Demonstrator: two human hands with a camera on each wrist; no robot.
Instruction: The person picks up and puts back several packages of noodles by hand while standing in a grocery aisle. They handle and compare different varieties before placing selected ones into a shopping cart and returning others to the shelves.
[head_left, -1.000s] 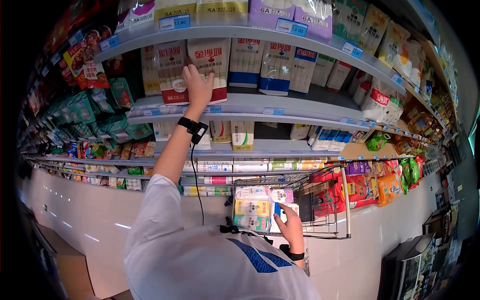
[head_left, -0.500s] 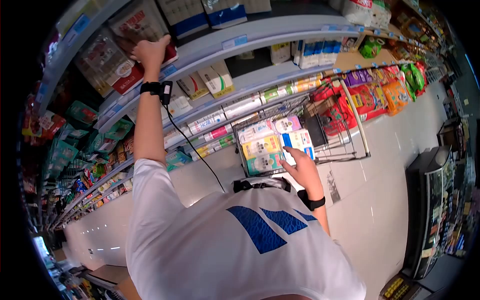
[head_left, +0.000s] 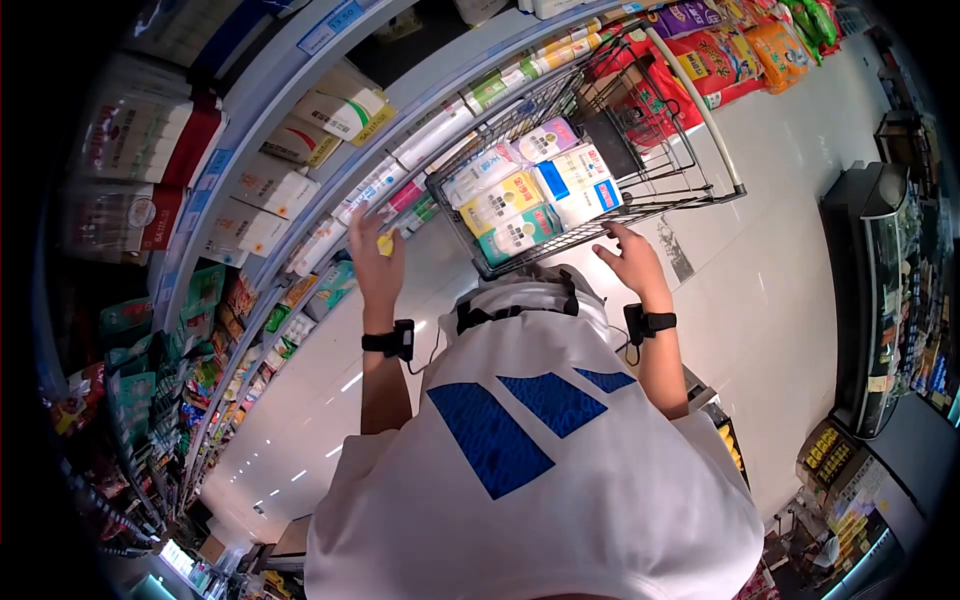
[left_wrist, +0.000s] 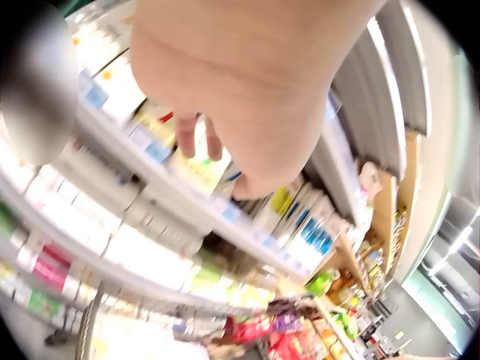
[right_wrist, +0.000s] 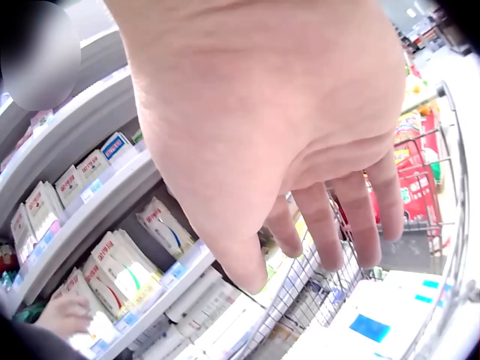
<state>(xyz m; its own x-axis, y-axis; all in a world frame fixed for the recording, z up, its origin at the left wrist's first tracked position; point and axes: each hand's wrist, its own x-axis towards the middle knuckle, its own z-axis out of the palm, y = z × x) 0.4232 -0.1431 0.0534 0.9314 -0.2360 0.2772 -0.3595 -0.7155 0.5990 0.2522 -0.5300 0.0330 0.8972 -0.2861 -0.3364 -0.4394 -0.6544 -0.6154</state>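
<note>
My left hand (head_left: 380, 272) is held in front of the lower shelves with its fingers loosely extended and nothing in them. In the left wrist view, its fingers overlap a pale noodle pack (left_wrist: 196, 171) on the shelf. My right hand (head_left: 638, 266) hovers beside the near side of the wire shopping cart (head_left: 742, 190), empty, its fingers spread apart in the right wrist view. Inside the cart lie a yellow noodle pack (head_left: 503, 203), a teal pack (head_left: 520, 236), a purple-ended pack (head_left: 546, 140) and white packs with blue labels (head_left: 580, 188).
Shelving on the left carries noodle packs with red bands (head_left: 190, 140) and a pack with a green stripe (head_left: 345, 108). Red bags (head_left: 720, 65) stand beyond the cart. A dark display case (head_left: 868, 300) is on the right, across the tiled floor (head_left: 745, 300).
My left hand has come off the red-banded noodle pack and moved down and away from the upper shelf. The view has turned toward the cart, and my right hand has drawn back from over the packs.
</note>
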